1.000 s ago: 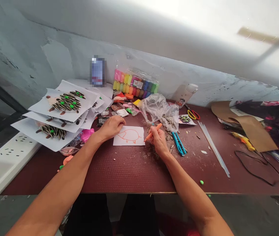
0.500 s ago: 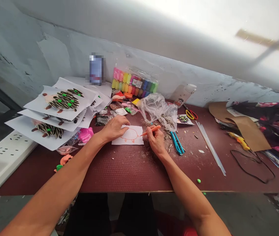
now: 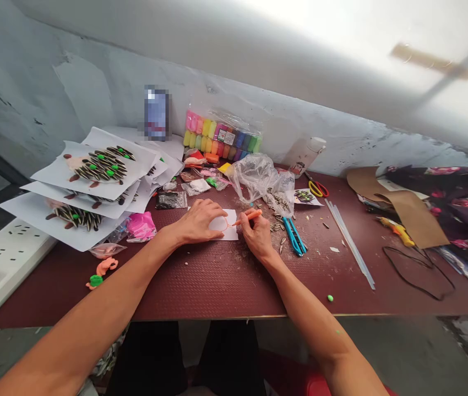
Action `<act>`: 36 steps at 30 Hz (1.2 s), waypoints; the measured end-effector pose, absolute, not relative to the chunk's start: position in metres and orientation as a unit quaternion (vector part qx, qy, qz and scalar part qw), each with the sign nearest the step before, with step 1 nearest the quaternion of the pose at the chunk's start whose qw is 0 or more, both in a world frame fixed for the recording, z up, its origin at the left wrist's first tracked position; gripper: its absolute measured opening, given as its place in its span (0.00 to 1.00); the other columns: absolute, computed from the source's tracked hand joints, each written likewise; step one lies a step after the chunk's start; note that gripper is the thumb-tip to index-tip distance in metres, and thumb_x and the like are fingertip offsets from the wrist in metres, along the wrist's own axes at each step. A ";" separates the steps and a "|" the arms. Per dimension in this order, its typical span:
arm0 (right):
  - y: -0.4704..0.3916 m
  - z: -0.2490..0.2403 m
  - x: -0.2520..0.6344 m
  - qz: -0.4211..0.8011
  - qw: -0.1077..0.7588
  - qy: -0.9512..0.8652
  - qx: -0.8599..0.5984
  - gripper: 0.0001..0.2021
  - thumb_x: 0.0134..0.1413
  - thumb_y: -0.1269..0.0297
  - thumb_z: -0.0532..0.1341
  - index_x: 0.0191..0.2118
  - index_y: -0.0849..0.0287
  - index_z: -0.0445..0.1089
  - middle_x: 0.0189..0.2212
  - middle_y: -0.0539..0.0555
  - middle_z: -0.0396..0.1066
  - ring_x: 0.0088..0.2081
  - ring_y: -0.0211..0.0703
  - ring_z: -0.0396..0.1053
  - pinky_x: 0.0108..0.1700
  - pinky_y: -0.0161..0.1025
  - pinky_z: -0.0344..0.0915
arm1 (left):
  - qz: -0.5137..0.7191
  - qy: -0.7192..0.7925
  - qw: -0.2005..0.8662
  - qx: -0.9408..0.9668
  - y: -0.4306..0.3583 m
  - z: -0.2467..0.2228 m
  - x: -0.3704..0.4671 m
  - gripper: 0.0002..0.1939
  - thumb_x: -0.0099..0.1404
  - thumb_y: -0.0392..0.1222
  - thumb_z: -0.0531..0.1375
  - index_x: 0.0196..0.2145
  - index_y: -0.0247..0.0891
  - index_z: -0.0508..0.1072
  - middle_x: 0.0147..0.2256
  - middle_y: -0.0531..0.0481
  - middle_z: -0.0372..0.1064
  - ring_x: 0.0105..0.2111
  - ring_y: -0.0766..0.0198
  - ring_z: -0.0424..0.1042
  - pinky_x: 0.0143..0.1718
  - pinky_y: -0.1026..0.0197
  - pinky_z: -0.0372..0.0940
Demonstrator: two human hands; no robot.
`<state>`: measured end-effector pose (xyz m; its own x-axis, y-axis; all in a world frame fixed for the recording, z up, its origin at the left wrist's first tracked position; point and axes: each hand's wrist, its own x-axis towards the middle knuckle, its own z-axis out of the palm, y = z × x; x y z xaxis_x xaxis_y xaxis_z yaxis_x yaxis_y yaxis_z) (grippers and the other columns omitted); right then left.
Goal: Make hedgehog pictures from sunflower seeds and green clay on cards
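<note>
A small white sheet of paper (image 3: 230, 233) lies on the dark red table, with part of an orange line drawing showing on it. Across its left part my left hand (image 3: 201, 221) rests flat, fingers stretched out, covering most of the drawing. My right hand (image 3: 255, 235) is closed around an orange marker pen (image 3: 254, 215), whose tip meets the paper near its right side. Just right of that hand are loose sunflower seeds (image 3: 276, 224) and a teal utility knife (image 3: 294, 237).
Papers with seed-covered hedgehog figures (image 3: 105, 168) are stacked at left beside a white power strip (image 3: 9, 250). Behind are a pack of coloured clay (image 3: 222, 136) and a clear plastic bag (image 3: 254, 179). Scissors (image 3: 319, 188), clear glue sticks (image 3: 350, 245) and a yellow glue gun (image 3: 399, 231) lie right.
My left hand has slid right and down over the paper, hiding the oval and legs drawn there. My right hand still holds the marker at the paper, shifted slightly.
</note>
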<state>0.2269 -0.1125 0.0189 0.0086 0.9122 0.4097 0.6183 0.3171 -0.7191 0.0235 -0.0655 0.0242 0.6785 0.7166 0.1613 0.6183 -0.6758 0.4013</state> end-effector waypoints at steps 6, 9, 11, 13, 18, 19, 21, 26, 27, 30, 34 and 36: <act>-0.112 0.018 0.227 0.163 0.427 -0.684 -0.568 0.18 0.64 0.53 0.52 0.27 0.56 0.67 0.24 0.52 0.72 0.23 0.38 0.64 0.30 0.36 0.61 | 0.143 0.368 0.159 0.905 -0.066 0.025 0.023 0.23 0.59 0.50 0.65 0.51 0.42 0.75 0.51 0.46 0.72 0.53 0.49 0.66 0.55 0.48 0.56; -0.112 0.017 0.228 0.165 0.420 -0.686 -0.572 0.18 0.65 0.53 0.52 0.28 0.57 0.68 0.25 0.52 0.72 0.23 0.38 0.65 0.30 0.36 0.61 | 0.142 0.366 0.156 0.906 -0.066 0.025 0.023 0.23 0.60 0.50 0.64 0.52 0.43 0.74 0.51 0.46 0.72 0.53 0.50 0.66 0.56 0.48 0.56; -0.112 0.017 0.228 0.164 0.418 -0.686 -0.573 0.18 0.65 0.53 0.52 0.28 0.57 0.68 0.25 0.52 0.72 0.23 0.38 0.64 0.30 0.36 0.61 | 0.141 0.366 0.155 0.907 -0.066 0.024 0.023 0.23 0.60 0.51 0.64 0.52 0.44 0.74 0.51 0.46 0.72 0.53 0.50 0.66 0.56 0.48 0.56; -0.112 0.018 0.228 0.166 0.415 -0.686 -0.574 0.18 0.65 0.53 0.52 0.28 0.57 0.68 0.24 0.52 0.72 0.22 0.38 0.64 0.30 0.36 0.60 | 0.141 0.367 0.156 0.906 -0.065 0.022 0.023 0.23 0.60 0.51 0.64 0.52 0.44 0.74 0.51 0.46 0.71 0.53 0.50 0.65 0.56 0.48 0.56; -0.113 0.018 0.227 0.168 0.417 -0.684 -0.575 0.18 0.64 0.53 0.53 0.27 0.56 0.67 0.22 0.51 0.71 0.22 0.38 0.63 0.29 0.36 0.59 | 0.152 0.368 0.163 0.902 -0.064 0.018 0.024 0.23 0.59 0.50 0.64 0.52 0.44 0.74 0.51 0.46 0.71 0.53 0.49 0.65 0.56 0.48 0.56; -0.113 0.018 0.226 0.168 0.418 -0.683 -0.575 0.18 0.64 0.53 0.53 0.27 0.56 0.67 0.22 0.51 0.71 0.22 0.38 0.63 0.29 0.36 0.59 | 0.155 0.368 0.164 0.902 -0.064 0.018 0.024 0.23 0.59 0.50 0.64 0.52 0.44 0.75 0.51 0.46 0.71 0.53 0.49 0.65 0.56 0.48 0.57; -0.113 0.017 0.226 0.168 0.417 -0.683 -0.576 0.18 0.65 0.52 0.53 0.27 0.56 0.67 0.23 0.51 0.71 0.22 0.38 0.63 0.29 0.36 0.59 | 0.159 0.367 0.165 0.901 -0.064 0.018 0.024 0.23 0.59 0.50 0.64 0.51 0.44 0.75 0.51 0.46 0.71 0.53 0.49 0.65 0.56 0.48 0.57; -0.112 0.017 0.228 0.168 0.424 -0.680 -0.574 0.19 0.65 0.52 0.53 0.27 0.57 0.68 0.24 0.51 0.70 0.23 0.38 0.64 0.30 0.36 0.59 | 0.156 0.370 0.171 0.900 -0.066 0.020 0.024 0.23 0.58 0.49 0.65 0.51 0.43 0.75 0.51 0.45 0.72 0.53 0.48 0.66 0.56 0.48 0.57; -0.113 0.019 0.228 0.169 0.431 -0.677 -0.572 0.19 0.65 0.53 0.53 0.28 0.57 0.69 0.24 0.51 0.71 0.23 0.38 0.64 0.31 0.36 0.59 | 0.157 0.370 0.173 0.899 -0.066 0.021 0.024 0.23 0.58 0.49 0.65 0.51 0.43 0.75 0.51 0.45 0.72 0.53 0.48 0.66 0.56 0.47 0.58; -0.114 0.023 0.227 0.172 0.457 -0.668 -0.562 0.19 0.66 0.54 0.53 0.29 0.58 0.71 0.28 0.53 0.72 0.25 0.37 0.65 0.32 0.36 0.60 | 0.183 0.368 0.183 0.893 -0.064 0.022 0.023 0.23 0.58 0.47 0.66 0.51 0.43 0.76 0.50 0.45 0.74 0.52 0.49 0.68 0.56 0.47 0.60; -0.114 0.024 0.227 0.186 0.474 -0.663 -0.549 0.18 0.66 0.52 0.54 0.32 0.59 0.72 0.30 0.53 0.73 0.27 0.38 0.66 0.32 0.36 0.61 | 0.263 0.368 0.205 0.868 -0.055 0.025 0.015 0.17 0.61 0.40 0.61 0.48 0.40 0.77 0.48 0.45 0.76 0.51 0.53 0.71 0.57 0.50 0.63; -0.113 0.022 0.227 0.198 0.473 -0.660 -0.549 0.19 0.65 0.50 0.55 0.31 0.59 0.72 0.31 0.54 0.74 0.26 0.37 0.66 0.31 0.36 0.62 | 0.293 0.396 0.202 0.846 -0.050 0.026 0.008 0.16 0.61 0.37 0.58 0.47 0.39 0.77 0.47 0.46 0.77 0.50 0.54 0.72 0.56 0.50 0.65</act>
<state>0.2268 -0.1131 0.0222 0.0494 0.9121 0.4070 0.5376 0.3191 -0.7804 0.0080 -0.0496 0.0263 0.5144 0.7887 0.3367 0.5516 -0.6049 0.5743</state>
